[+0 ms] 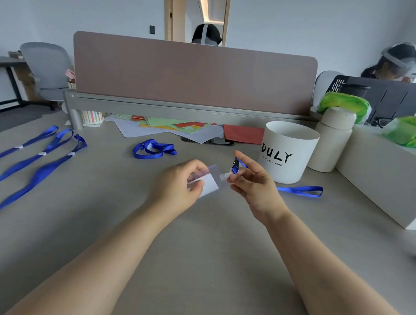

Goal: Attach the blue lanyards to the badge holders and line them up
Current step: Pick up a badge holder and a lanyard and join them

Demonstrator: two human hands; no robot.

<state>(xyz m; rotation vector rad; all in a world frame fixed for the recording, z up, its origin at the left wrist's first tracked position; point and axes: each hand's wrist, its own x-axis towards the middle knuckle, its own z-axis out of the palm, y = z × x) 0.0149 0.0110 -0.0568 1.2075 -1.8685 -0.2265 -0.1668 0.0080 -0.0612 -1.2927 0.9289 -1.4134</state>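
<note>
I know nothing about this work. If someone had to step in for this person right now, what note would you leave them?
Left hand holds a clear badge holder above the table.
Right hand pinches a blue lanyard's clip at the holder's top end; its strap lies on the table to the right.
Whether the clip is fastened yet is unclear.
Three lanyards lie in a row at far left, with their lower ends out of view.
Left to do: finish this one, add it to the row, then the coiled lanyard.
</note>
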